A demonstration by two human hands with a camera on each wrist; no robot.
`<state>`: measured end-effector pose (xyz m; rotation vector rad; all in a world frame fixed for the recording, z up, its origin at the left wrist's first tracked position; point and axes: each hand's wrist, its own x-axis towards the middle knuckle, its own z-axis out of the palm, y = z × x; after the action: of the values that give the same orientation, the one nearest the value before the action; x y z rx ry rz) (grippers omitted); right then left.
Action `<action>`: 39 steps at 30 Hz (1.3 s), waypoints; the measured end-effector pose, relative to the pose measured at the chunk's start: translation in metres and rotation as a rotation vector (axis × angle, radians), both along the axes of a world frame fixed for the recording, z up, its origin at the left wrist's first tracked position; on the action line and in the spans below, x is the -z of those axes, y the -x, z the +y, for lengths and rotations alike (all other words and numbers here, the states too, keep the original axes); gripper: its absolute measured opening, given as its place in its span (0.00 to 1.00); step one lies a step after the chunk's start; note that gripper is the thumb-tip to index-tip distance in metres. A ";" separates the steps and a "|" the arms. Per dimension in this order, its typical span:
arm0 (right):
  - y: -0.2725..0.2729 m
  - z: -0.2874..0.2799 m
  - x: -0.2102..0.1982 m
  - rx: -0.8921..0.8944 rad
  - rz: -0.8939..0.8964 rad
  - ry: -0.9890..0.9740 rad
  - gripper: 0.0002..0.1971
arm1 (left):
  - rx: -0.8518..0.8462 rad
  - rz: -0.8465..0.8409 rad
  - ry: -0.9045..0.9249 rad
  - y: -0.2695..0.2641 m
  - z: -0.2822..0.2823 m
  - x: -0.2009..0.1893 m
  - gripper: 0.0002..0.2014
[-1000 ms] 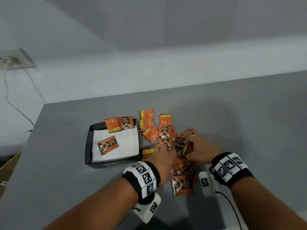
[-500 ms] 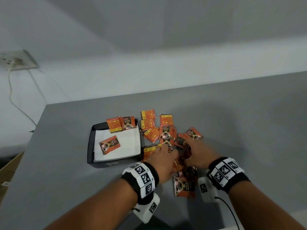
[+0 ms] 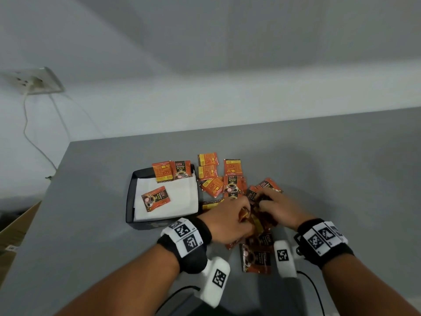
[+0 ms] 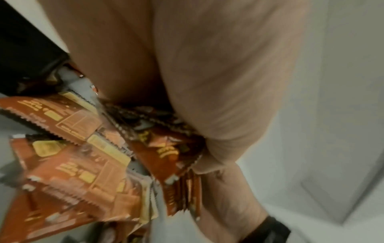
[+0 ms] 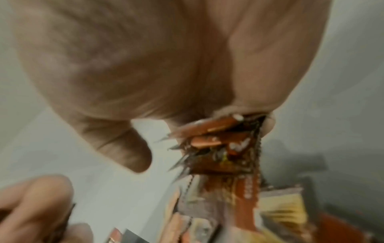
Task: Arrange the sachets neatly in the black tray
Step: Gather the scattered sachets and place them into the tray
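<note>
On the grey bench (image 3: 319, 167) I see my left hand (image 3: 224, 221) and right hand (image 3: 281, 207), each clamped on a bundle of sachets (image 5: 218, 143). The loose sachets (image 3: 222, 179), labelled "D2X BLACK", lie beside the black tray (image 3: 130, 197). One sachet (image 3: 156, 198) lies diagonally inside.

Left hand (image 3: 224, 221) and right hand (image 3: 279, 207) close together, palms down; fingers curled, each gripping sachets (image 3: 262, 221)

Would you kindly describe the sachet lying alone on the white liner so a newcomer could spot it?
Find the black tray left of the scattered pile. On its white liner, one sachet lies flat and tilted, coffee-cup face up. The other two sachets lean against the tray's far rim.
</note>
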<state>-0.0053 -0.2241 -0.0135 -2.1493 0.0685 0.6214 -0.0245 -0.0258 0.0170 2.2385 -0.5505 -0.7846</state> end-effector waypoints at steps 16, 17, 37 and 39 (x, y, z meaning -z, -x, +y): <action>-0.022 0.108 -0.066 -0.068 -0.104 -0.215 0.26 | -0.781 0.316 0.785 -0.032 0.137 -0.031 0.16; -0.023 0.118 -0.067 -0.105 -0.143 -0.178 0.26 | -0.807 0.273 0.744 -0.031 0.143 -0.028 0.15; -0.018 0.206 -0.014 -0.646 -0.410 0.374 0.23 | -0.357 -0.356 -0.151 0.002 0.201 0.038 0.18; -0.017 0.207 -0.012 -0.686 -0.364 0.387 0.23 | -0.282 -0.392 -0.235 0.005 0.199 0.039 0.21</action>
<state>0.0112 -0.0172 -0.0017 -2.6311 -0.8369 0.6132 -0.0295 0.1732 -0.0222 2.6350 -0.3188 -0.2766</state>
